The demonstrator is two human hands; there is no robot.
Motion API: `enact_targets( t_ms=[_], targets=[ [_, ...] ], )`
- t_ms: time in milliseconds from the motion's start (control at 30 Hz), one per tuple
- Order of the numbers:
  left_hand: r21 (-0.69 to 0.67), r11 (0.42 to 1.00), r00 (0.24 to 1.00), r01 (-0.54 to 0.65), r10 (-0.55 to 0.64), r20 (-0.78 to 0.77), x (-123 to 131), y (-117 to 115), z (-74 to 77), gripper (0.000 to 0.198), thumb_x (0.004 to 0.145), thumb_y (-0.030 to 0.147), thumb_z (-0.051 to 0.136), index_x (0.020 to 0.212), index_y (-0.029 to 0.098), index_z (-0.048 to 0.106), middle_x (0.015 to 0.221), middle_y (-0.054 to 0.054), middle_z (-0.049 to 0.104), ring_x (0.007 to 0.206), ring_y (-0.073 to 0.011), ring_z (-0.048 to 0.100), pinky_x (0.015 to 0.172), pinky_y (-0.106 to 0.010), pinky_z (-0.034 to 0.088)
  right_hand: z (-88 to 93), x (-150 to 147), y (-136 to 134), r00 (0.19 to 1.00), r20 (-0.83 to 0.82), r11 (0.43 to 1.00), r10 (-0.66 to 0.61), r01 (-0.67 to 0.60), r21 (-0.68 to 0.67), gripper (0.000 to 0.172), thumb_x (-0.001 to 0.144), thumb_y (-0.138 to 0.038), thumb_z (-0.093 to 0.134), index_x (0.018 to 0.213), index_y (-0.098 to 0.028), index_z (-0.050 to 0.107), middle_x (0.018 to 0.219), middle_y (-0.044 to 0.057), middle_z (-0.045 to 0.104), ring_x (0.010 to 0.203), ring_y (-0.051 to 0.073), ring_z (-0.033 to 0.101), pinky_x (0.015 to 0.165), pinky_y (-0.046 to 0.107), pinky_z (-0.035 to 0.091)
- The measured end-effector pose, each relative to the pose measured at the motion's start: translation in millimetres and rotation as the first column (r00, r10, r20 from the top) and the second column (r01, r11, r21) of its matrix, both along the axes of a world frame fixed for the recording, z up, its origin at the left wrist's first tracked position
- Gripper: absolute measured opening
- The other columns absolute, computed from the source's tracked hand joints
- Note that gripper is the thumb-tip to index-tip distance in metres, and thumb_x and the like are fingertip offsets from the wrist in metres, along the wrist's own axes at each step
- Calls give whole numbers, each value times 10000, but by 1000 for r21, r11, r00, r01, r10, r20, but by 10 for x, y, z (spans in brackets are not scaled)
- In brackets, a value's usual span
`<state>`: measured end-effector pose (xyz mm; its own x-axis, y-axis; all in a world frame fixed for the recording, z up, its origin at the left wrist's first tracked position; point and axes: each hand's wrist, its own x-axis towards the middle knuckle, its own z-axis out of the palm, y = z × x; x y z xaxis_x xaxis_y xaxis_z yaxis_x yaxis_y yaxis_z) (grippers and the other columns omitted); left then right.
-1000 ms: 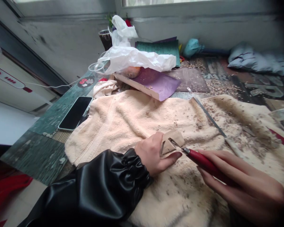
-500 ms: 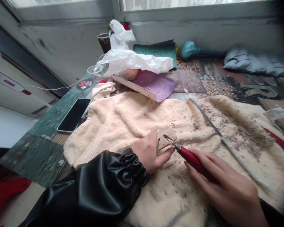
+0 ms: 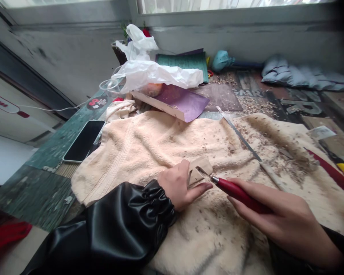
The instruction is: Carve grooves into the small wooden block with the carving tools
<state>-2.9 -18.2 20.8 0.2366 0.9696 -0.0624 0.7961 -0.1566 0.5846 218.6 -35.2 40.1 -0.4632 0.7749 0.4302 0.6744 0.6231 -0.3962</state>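
Observation:
My left hand (image 3: 179, 185) is closed on a small block of wood (image 3: 204, 168), pressing it to the cream towel (image 3: 151, 141). Dark cut lines show on the block's upper face. Red-handled and thin-bladed, a carving knife (image 3: 240, 194) is gripped in my right hand (image 3: 286, 217). Its metal tip lies over the block, just above my left thumb. Wood shavings are scattered on the towel around both hands. My left fingertips are hidden behind the block.
A phone (image 3: 84, 141) lies left of the towel. Farther back are a purple box lid (image 3: 195, 103), a white plastic bag (image 3: 163, 72) and a clear cup (image 3: 109, 87). A long metal ruler (image 3: 243, 139) crosses the towel at right. Shavings litter the table beyond.
The whole view has shifted slightly, with the table's things now farther left. My right hand has drawn a little to the right. Both hands keep their hold.

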Motion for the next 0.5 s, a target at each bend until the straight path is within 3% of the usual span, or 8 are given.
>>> enact_targets(
  t_ms=[233,500],
  targets=[
    [-48,997,997,-65,62,-50,37,-5,2,700,762,797,268,937,157,490,755,-107,626,682,-294,634,558,-313,375,-38,-172,-120,999,30,999,-44,44,6,341,860,-205,555,1199,-175,555,964,86,724,786,206,712,628,245,572],
    [-60,995,995,-79,75,-62,16,-22,3,662,794,770,224,942,175,474,756,-88,623,698,-295,633,580,-319,375,-75,-362,-242,987,4,986,-163,163,35,256,899,-211,509,1135,-128,565,909,77,726,715,155,706,611,196,541]
  ],
)
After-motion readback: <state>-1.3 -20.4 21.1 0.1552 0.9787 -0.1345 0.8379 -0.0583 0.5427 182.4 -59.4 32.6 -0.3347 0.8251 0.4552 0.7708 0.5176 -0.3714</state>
